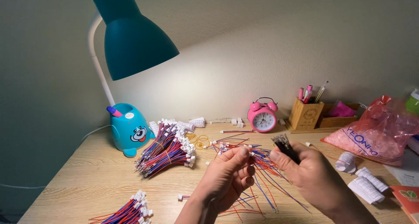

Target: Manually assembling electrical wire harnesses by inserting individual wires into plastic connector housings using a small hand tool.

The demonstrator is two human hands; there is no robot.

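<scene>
Red and blue wires (257, 171) fan loosely from the left hand (229, 176), pinched at a white plug (250, 153); the right hand (312, 171) grips a black bundle (286, 147). Loose strands could tangle or slip onto the desk (87, 171), since only fingertips hold them.

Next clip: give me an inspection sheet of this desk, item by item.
Surface: wooden desk, lit by teal lamp.
Job's things: loose red-blue wire leads; black bundle.
Clutter: banded wire bundles, pink alarm clock, pen holder, pink plastic bag, paper rolls.
Grippers: left hand pinches a white connector; right hand grips the black bundle.
Cables: white lamp cord at desk's back edge.
Surroundings: plain wall.
</scene>
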